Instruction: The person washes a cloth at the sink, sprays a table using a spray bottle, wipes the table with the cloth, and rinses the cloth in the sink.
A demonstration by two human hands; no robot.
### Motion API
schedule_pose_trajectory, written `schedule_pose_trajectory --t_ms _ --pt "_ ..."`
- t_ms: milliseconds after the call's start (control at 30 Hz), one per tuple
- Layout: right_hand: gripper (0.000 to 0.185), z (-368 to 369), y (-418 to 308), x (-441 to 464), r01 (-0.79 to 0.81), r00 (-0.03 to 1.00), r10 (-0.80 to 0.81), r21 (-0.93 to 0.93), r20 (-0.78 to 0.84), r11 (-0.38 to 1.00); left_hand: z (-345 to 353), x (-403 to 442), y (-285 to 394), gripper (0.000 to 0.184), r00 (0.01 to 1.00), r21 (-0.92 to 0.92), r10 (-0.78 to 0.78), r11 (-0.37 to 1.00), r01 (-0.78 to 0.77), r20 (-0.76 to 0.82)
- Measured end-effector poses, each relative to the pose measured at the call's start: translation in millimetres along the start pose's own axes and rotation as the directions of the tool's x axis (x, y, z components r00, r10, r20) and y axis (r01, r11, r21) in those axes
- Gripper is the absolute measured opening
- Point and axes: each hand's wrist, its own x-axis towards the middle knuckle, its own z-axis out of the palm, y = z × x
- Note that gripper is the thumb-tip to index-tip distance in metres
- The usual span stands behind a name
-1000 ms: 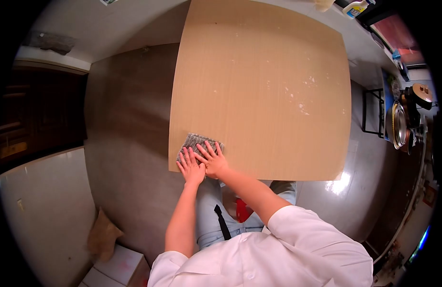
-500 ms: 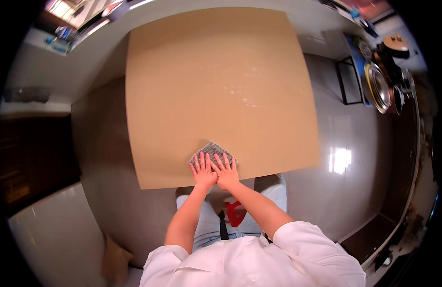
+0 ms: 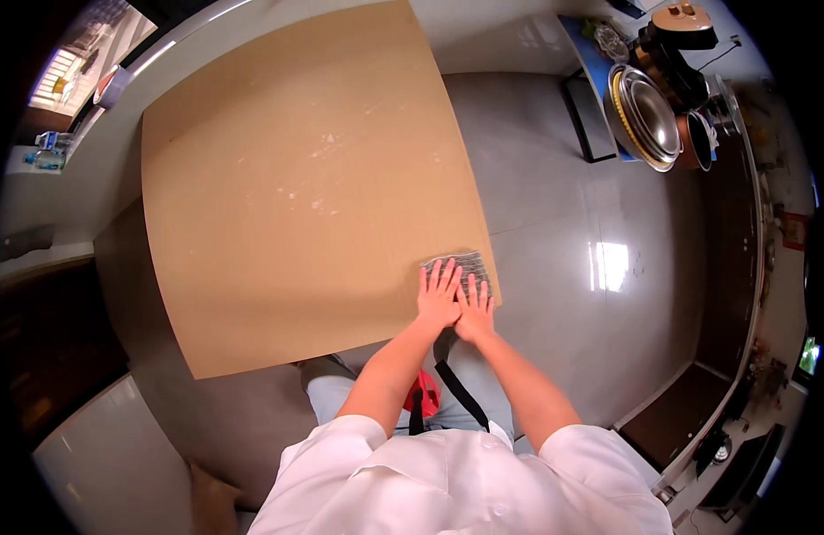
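Near the front right corner of a tan tabletop lies a folded grey striped cloth. My left hand rests flat on the left part of the cloth, its fingers spread. Beside it, my right hand presses on the cloth's right part with fingers stretched out. The two hands touch near the thumbs. Both palms face down, and some of the cloth is hidden under them. Whitish marks show on the middle and far part of the tabletop.
A blue-topped stand at the far right carries metal bowls and a dark pot. Plastic bottles stand on a ledge at the far left. Grey floor surrounds the table. A red object shows below my arms.
Both hands and the cloth have moved right along the front edge, from its middle to the right corner. The view has shifted too, so the tabletop appears further left.
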Motion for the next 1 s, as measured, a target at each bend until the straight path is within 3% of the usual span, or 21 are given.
schedule_pose_trajectory --t_ms 67,100,200,333,367,433,533,600,667,1000 --pt "0.060 -18 23 5 -0.026 0.999 0.026 -0.008 0.047 1.000 -4 17 22 0.067 0.998 0.041 0.034 0.998 -0.037 0.051" --pt "0.062 -25 34 7 -0.001 0.999 0.001 -0.004 0.039 1.000 3 24 28 0.064 0.999 0.037 0.033 0.999 -0.032 -0.020" --pt "0.063 -33 53 18 0.090 0.995 -0.088 -0.049 0.043 0.995 -1 28 33 0.061 0.999 -0.022 0.027 0.999 -0.027 -0.022" --pt "0.066 -40 40 24 0.127 0.992 -0.126 -0.197 0.016 0.972 5 24 18 0.060 0.975 -0.046 0.015 0.999 -0.026 -0.223" --pt "0.066 -40 34 26 0.144 0.989 -0.143 -0.202 0.023 0.969 6 22 13 0.060 0.957 -0.033 -0.010 0.999 0.001 -0.291" --pt "0.068 -44 18 38 0.255 0.962 -0.271 -0.245 -0.031 0.935 -5 17 -2 0.060 0.962 -0.035 -0.098 0.995 0.093 -0.255" --pt "0.069 -44 -23 47 0.384 0.909 -0.414 -0.281 -0.053 0.879 -22 -7 -34 0.062 0.954 -0.038 -0.250 0.968 0.247 -0.163" --pt "0.067 -51 -62 49 0.469 0.878 -0.469 -0.350 0.090 0.811 -35 -27 -63 0.063 0.932 -0.043 -0.342 0.940 0.339 -0.124" --pt "0.067 -39 -101 46 0.535 0.835 -0.540 -0.377 0.104 0.756 -42 -53 -92 0.065 0.905 0.021 -0.424 0.905 0.424 0.012" --pt "0.068 48 -295 -4 0.742 0.631 -0.752 -0.430 0.188 0.514 -37 -216 -249 0.068 0.775 -0.119 -0.628 0.776 0.619 -0.065"
